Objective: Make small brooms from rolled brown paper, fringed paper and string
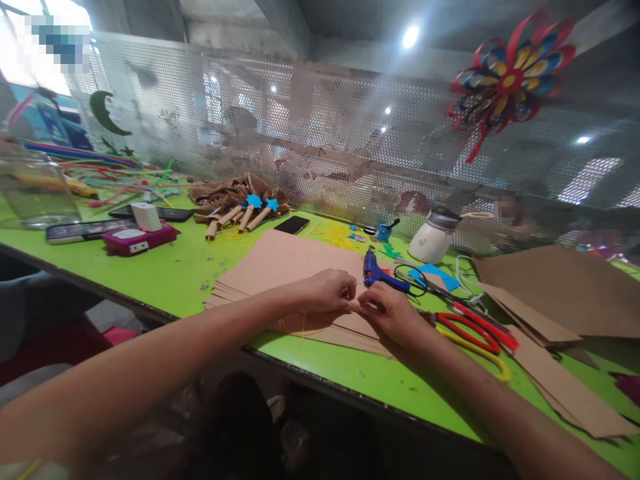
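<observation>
Left hand and right hand pinch a tan scrap; a stray knuckle could jolt the nearby glue gun.

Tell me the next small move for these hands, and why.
Probably steady the small tan piece with the left hand and press it gently with the right hand: both hands' fingertips meet there, above the flat stacked brown paper sheets, while the blue glue gun lies unheld.
</observation>
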`<state>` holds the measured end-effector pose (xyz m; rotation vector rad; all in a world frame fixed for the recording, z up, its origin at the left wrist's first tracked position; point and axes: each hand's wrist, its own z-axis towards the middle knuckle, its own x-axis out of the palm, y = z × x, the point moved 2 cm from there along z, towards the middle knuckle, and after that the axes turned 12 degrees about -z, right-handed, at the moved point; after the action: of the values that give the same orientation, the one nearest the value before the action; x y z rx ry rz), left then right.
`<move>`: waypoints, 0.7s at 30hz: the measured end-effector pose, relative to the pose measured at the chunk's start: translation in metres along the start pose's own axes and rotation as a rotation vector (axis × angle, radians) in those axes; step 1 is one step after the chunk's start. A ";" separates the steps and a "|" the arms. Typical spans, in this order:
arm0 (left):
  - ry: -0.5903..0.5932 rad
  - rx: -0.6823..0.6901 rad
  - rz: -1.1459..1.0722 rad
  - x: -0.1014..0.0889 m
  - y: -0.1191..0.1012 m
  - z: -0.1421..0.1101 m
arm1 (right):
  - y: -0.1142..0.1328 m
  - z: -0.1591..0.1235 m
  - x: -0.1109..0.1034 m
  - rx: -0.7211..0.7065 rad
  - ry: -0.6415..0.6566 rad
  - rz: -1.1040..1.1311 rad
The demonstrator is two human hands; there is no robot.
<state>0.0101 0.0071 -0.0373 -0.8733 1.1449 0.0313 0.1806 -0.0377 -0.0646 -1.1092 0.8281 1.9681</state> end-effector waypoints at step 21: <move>-0.011 -0.019 -0.139 -0.019 0.031 -0.016 | 0.009 -0.001 -0.004 -0.106 -0.031 -0.014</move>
<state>-0.0246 0.0260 -0.0420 -0.9666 1.0728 -0.0672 0.1748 -0.0446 -0.0593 -1.1386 0.7053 2.0327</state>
